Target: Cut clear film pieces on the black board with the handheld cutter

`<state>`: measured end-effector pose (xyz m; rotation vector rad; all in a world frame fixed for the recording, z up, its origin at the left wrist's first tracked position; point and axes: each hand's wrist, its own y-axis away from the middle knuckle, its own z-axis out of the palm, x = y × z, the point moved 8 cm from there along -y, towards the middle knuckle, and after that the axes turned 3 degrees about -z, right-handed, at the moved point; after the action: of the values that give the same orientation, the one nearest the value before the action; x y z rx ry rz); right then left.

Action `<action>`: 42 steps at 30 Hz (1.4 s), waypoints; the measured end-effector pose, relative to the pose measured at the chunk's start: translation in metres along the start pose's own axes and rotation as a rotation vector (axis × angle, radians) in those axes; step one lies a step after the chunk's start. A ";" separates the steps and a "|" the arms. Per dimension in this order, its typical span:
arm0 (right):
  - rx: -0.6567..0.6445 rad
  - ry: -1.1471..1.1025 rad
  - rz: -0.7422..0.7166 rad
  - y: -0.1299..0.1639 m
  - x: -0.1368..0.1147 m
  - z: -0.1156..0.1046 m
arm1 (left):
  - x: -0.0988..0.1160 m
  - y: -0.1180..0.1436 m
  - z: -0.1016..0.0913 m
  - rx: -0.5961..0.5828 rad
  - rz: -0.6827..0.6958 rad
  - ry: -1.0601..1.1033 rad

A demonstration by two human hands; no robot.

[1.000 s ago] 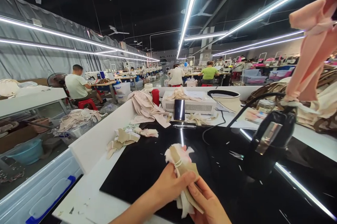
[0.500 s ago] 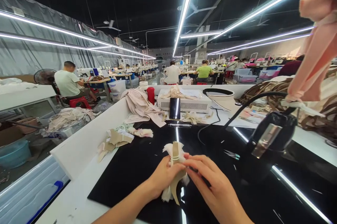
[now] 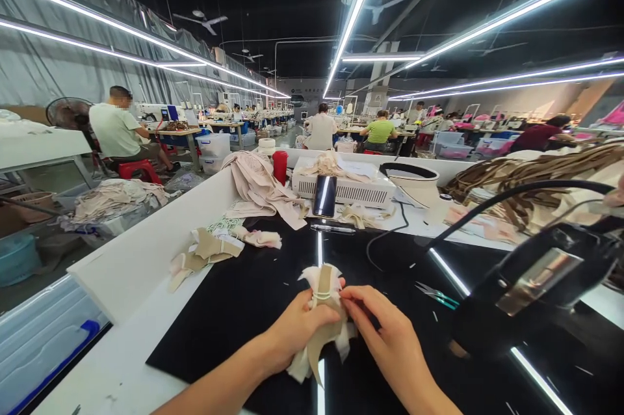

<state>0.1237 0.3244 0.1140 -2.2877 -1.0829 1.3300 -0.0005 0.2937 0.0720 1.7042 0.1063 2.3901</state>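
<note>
The left hand (image 3: 292, 330) closes around a small bundle of beige and white fabric pieces tied with a pale elastic band (image 3: 322, 311), held just above the glossy black worktop (image 3: 234, 311) near its front edge. It looks light, soft and floppy; loose ends droop below the fist, so the firmest hold is probably at the banded waist, where the layers are cinched. The right hand (image 3: 390, 343) pinches the bundle's right side with thumb and fingertips. Tan strips overlie fluffy white padding, fanning out above the band. Small scissors (image 3: 437, 296) lie nearby to the right.
</note>
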 end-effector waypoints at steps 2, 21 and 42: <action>-0.008 -0.018 0.034 0.001 0.005 0.002 | -0.001 0.001 0.001 -0.008 -0.035 0.048; 0.151 0.285 -0.404 0.011 -0.051 -0.013 | 0.003 0.009 0.012 -0.034 0.014 -0.059; 0.211 0.687 -0.624 0.024 -0.081 -0.002 | 0.008 0.007 0.012 0.032 0.146 -0.319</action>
<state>0.1130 0.2497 0.1520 -1.7891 -1.1725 0.3506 0.0075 0.2874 0.0843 2.1505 -0.0296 2.1843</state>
